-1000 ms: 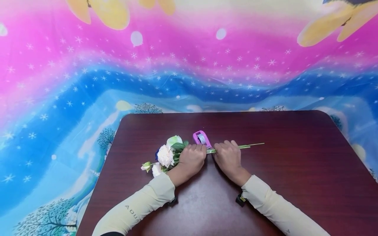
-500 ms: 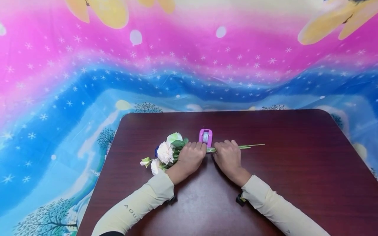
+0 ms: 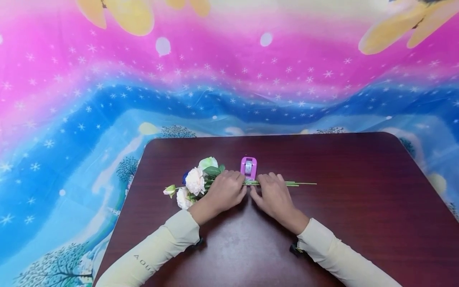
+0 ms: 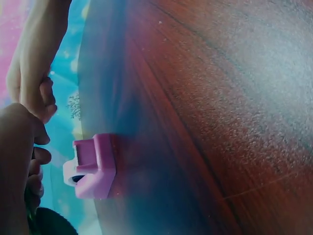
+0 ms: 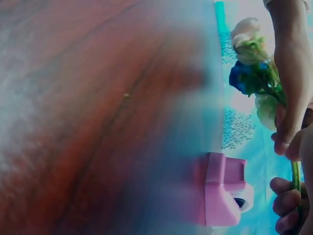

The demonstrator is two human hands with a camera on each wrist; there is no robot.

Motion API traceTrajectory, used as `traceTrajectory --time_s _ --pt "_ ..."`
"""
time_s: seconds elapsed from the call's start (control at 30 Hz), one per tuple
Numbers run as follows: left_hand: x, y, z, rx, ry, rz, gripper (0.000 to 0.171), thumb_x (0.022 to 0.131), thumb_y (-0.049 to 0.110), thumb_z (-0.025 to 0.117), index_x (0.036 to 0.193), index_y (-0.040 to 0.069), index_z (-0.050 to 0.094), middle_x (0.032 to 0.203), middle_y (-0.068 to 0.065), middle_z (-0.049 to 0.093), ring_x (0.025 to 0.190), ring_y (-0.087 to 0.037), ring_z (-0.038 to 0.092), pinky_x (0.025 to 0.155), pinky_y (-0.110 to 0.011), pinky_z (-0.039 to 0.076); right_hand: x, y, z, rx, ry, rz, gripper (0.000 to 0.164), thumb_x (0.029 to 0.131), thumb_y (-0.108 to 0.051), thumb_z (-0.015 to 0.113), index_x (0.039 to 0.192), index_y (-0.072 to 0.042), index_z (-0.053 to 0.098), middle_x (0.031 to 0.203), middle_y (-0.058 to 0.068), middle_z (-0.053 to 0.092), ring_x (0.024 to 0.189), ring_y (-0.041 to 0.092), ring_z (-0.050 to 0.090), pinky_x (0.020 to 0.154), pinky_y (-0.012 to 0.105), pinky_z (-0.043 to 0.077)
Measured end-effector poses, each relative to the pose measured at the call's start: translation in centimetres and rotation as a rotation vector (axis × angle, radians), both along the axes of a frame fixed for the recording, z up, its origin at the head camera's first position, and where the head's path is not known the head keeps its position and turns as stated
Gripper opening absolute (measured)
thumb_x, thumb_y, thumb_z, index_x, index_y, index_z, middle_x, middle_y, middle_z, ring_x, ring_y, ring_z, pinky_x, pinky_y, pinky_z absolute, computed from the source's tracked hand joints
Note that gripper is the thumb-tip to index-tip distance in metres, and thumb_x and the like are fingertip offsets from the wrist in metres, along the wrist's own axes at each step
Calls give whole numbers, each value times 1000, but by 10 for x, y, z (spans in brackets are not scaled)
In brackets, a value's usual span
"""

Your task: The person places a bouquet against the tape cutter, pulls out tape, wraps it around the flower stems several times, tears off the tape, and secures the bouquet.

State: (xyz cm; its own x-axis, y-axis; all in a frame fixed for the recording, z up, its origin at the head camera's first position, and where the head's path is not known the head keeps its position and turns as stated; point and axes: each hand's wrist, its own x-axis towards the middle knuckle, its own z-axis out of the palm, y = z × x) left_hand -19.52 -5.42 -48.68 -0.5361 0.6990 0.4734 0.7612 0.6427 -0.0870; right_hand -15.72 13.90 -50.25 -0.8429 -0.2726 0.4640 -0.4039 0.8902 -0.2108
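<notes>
A bunch of flowers lies across both hands in the head view, with white blooms [image 3: 195, 181] on the left and green stems [image 3: 299, 183] pointing right. My left hand [image 3: 226, 189] grips the stems just below the blooms. Close beside it, my right hand [image 3: 275, 195] holds the same stems farther along, its thumb side facing the left hand. In the right wrist view, its fingers [image 5: 287, 201] curl round a stem. A pink tape dispenser [image 3: 249, 168] stands on the table just behind the stems, between the hands. A blue bloom [image 5: 240, 77] shows among the pale ones.
The dark red-brown table [image 3: 340, 223] has rounded far corners. Behind it hangs a colourful printed cloth [image 3: 222, 71] with snowflakes and trees.
The tape dispenser, tilted a second ago, now stands straight behind the stems. Both hands have turned slightly, thumbs showing more, and the bunch has shifted a little left.
</notes>
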Motion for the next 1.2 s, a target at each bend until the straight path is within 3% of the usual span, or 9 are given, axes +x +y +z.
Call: traceTrajectory --time_s 0.23,0.5,0.6,0.77,0.93,1.0,1.07,1.2 --pt "-4 -9 7 -62 -50 -39 14 95 22 67 93 8 66 82 -2 66 72 -18 61 67 -31 49 1 3 7 -1 -68 51 21 104 -25 54 90 -11 60 76 -1 57 75 22 49 70 33 31" --pt "-7 -15 10 -163 -18 -103 3 95 11 65 94 7 65 79 -2 69 68 -15 64 62 -29 50 -1 6 4 63 85 100 17 99 -22 66 89 -8 63 70 1 61 64 22 59 58 34 44" --pt "-5 -14 11 -183 -70 -101 6 97 14 66 96 8 66 80 -1 70 68 -14 65 62 -28 50 -3 8 1 91 150 119 17 98 -22 68 89 -8 66 69 1 62 61 21 61 53 33 43" --pt "2 -10 14 -190 -195 -67 9 99 17 67 102 9 68 90 -2 73 80 -15 69 69 -31 52 -7 15 -6 93 213 169 13 97 -20 68 92 -8 71 79 2 70 69 20 63 58 30 40" --pt "5 -7 13 -176 -155 -53 11 97 15 68 106 8 69 94 -3 73 85 -17 69 73 -31 53 -7 18 -5 83 218 173 11 94 -18 71 92 -7 73 81 3 70 72 20 64 61 32 44" --pt "5 -8 13 -174 -107 -59 11 97 13 68 106 7 70 94 -3 72 84 -17 67 73 -31 51 -4 16 -1 75 165 155 10 93 -17 74 92 -7 73 80 3 71 72 19 66 62 33 48" --pt "4 -9 13 -177 -57 -73 10 96 12 67 104 7 69 92 -3 71 83 -18 64 73 -30 49 -1 14 5 46 50 128 12 95 -20 73 92 -8 74 81 1 71 70 16 66 62 34 52" --pt "-1 -14 12 -194 46 -123 10 95 10 66 104 6 69 93 -3 68 84 -18 60 75 -30 45 0 12 25 -83 -350 69 32 105 -35 58 86 -12 71 74 -1 67 63 11 59 59 33 50"
